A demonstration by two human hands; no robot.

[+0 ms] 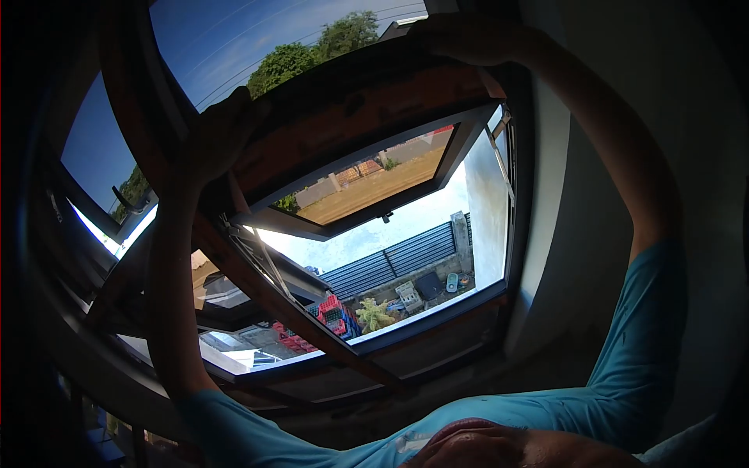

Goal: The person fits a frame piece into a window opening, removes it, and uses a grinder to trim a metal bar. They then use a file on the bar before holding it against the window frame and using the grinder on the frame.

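Both my arms are raised to a dark window frame. My left hand [222, 136] is in deep shadow at the left end of a thick crossbar [359, 105] with reddish-brown facing, its fingers closed over the bar. Over the right end of the same crossbar my right hand [476, 39] is bent, fingers curled on its top edge; the fingertips are too dark to see well. Below the crossbar a hinged window sash [382, 222] is tilted outward, its glass reflecting ground and a wall. A slim metal stay arm [273, 269] shows at its left side.
A slanting mullion [300, 316] divides the window, with another sash [218, 292] tilted out on the left. Outside are a slatted fence [390, 265], red crates [334, 316], a plant [374, 313] and trees [285, 69]. A pale wall [562, 218] borders the right.
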